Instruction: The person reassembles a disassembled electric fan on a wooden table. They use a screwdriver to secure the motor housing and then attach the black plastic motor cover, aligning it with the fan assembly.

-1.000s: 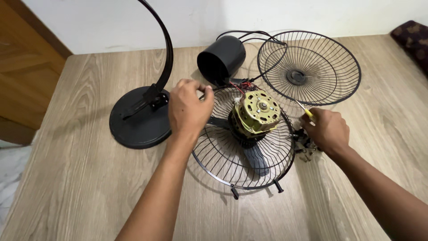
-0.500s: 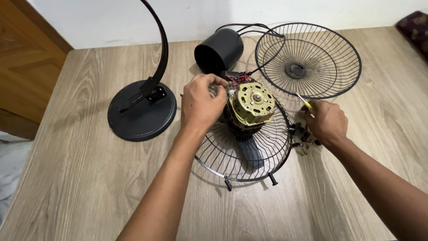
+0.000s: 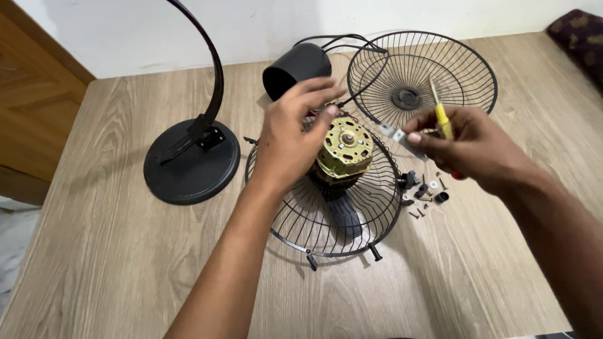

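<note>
Wood-grain desk carries the rear grille with the brass-coloured motor on it. Left hand hovers above the motor, grip released. Right hand pinches a metal bracket and clasps a yellow screwdriver; risk: bracket slips into the grille. Loose screws may scatter.
</note>
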